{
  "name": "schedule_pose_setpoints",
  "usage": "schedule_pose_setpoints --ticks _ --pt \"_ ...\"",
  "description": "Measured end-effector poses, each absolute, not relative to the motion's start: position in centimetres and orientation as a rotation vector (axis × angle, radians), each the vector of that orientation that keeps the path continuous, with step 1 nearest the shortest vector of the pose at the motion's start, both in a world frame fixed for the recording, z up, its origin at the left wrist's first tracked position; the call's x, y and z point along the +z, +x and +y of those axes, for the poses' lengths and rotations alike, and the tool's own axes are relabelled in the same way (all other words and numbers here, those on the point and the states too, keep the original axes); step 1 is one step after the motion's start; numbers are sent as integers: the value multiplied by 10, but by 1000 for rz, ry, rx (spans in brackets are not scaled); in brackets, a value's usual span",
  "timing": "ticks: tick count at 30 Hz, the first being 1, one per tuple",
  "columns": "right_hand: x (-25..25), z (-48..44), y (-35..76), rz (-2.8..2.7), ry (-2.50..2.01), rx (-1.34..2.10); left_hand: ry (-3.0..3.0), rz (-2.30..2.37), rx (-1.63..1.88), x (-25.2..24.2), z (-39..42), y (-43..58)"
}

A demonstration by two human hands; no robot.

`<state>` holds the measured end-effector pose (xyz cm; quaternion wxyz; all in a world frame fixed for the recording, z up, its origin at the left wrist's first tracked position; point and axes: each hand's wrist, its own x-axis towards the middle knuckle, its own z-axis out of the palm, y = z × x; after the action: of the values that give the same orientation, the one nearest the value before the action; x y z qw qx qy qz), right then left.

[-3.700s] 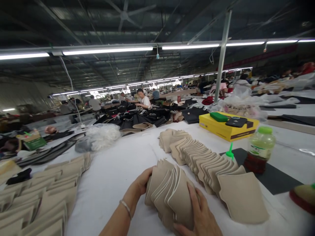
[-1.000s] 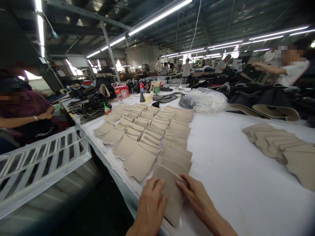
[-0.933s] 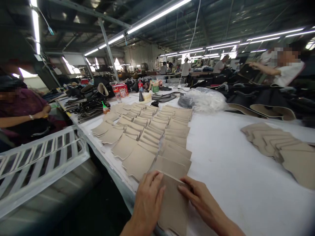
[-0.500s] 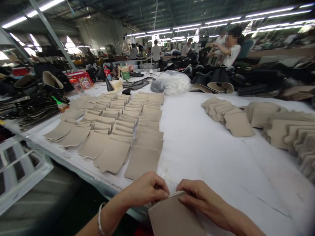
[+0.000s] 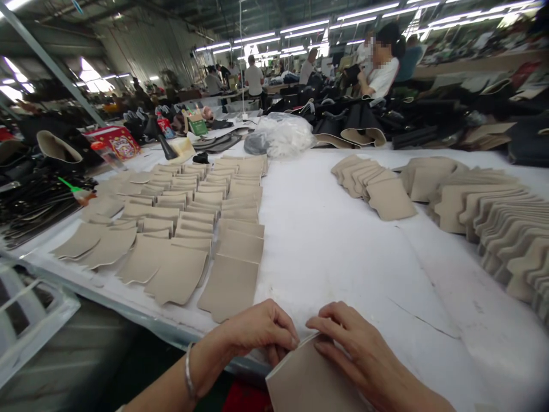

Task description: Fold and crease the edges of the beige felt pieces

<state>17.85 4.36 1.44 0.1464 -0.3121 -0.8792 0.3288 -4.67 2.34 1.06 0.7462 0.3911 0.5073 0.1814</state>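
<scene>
A beige leather-like panel [image 5: 311, 375] with a pale top edge is held at the table's near edge, its lower part cut off by the frame. My left hand [image 5: 268, 331] pinches the panel's upper left edge, fingertips pressed together; a silver bangle circles that wrist. On the other side, my right hand [image 5: 349, 343] grips the top edge, thumb on the near face and fingers over the far one. Close beyond my left hand lie overlapping rows of similar beige panels [image 5: 234, 280].
More beige panels [image 5: 392, 200] fan out on the right of the white table [image 5: 300, 229]. At the back are a clear plastic bag [image 5: 287, 134], a red box [image 5: 118, 143] and a green-tipped bottle [image 5: 77, 191]. A white crate [image 5: 51, 312] stands left. A person [image 5: 380, 71] works beyond black goods.
The view has shifted, so the table's contents sit further left and slightly higher. My right index finger has lifted a little from the panel's edge; both hands stay on the panel.
</scene>
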Motion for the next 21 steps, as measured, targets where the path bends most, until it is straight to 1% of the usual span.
schedule_pose_setpoints --ticks 3,9,13,18,20,21 --pt "17 34 177 -2572 -816 761 835 1118 388 9 20 -41" --pt "18 26 175 -2587 -803 712 863 1140 410 13 16 -32" --pt "4 26 175 -2705 -806 601 950 1164 425 8 10 -22" --pt "-29 33 167 -2697 -765 286 1312 1271 362 -3 13 -13" --pt "-33 33 165 -2691 -755 281 1458 1326 320 -2 17 -12" --pt "-32 31 165 -2682 -768 350 1515 1355 300 -1 18 -12"
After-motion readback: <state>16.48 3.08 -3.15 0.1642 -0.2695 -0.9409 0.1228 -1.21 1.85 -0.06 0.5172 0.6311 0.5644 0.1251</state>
